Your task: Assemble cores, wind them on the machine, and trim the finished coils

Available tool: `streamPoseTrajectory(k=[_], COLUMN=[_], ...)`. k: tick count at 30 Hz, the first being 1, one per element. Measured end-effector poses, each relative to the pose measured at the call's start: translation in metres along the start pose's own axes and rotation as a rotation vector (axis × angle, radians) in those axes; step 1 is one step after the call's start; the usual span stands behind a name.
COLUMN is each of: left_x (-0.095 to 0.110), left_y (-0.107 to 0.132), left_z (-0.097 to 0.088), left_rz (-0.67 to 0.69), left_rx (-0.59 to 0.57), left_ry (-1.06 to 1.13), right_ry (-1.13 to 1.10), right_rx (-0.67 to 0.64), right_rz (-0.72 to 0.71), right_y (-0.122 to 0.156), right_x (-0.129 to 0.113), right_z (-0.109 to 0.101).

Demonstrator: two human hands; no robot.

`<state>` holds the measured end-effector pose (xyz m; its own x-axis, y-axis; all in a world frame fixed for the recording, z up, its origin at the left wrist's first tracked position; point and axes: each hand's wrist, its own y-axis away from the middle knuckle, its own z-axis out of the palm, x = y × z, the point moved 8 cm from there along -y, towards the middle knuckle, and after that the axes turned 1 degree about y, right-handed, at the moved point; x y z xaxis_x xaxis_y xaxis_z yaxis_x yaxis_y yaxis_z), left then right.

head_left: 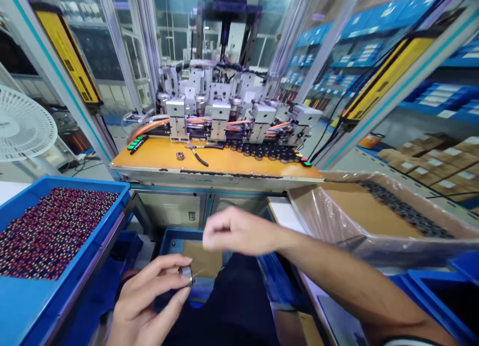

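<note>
My left hand (149,298) pinches a small round metal part (186,274) between thumb and fingers. A thin wire end sticks out from its right side. Above and to the right, my right hand (239,231) hovers with its fingers curled in, smeared by motion; whatever they hold, if anything, is hidden. Below both hands sits a blue bin (175,234) with a piece of cardboard (204,256) in it. On the orange bench top (157,159) stand a similar round part (180,156), pliers with dark handles (200,155) and several black round parts (262,151).
At the left, a blue tray (121,187) holds many small red and dark parts. A plastic-lined box (322,211) with rows of dark parts stands at the right. Behind the bench top rises a machine (220,116) between yellow side bars. A white fan (22,124) is far left.
</note>
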<state>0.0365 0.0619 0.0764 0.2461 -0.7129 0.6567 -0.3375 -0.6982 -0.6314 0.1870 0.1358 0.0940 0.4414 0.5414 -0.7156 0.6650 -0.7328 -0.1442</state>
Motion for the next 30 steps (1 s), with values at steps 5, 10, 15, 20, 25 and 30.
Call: streamPoseTrajectory(k=[5, 10, 15, 20, 25, 30], left_x=[-0.002, -0.010, -0.018, -0.023, -0.025, -0.026], left_y=[0.002, 0.011, 0.022, 0.024, 0.023, 0.019], left_z=[-0.013, -0.030, -0.045, -0.046, -0.037, -0.030], left_rz=[-0.003, -0.098, -0.226, -0.275, -0.254, -0.242], left_rx=[0.108, 0.250, 0.382, 0.416, 0.382, 0.343], left_ry=[-0.027, 0.000, 0.057, 0.132, 0.141, 0.139], right_ry=[0.546, 0.665, 0.723, 0.742, 0.753, 0.324], right_rx=[0.521, 0.486, 0.356, 0.246, 0.272, 0.342], right_rz=[0.037, 0.173, 0.249, 0.228, 0.180, 0.046], right_y=[-0.070, -0.127, -0.131, -0.090, -0.015, 0.061], right_x=[0.035, 0.090, 0.115, 0.117, 0.101, 0.067], right_z=[-0.094, -0.105, -0.093, -0.089, -0.061, 0.024])
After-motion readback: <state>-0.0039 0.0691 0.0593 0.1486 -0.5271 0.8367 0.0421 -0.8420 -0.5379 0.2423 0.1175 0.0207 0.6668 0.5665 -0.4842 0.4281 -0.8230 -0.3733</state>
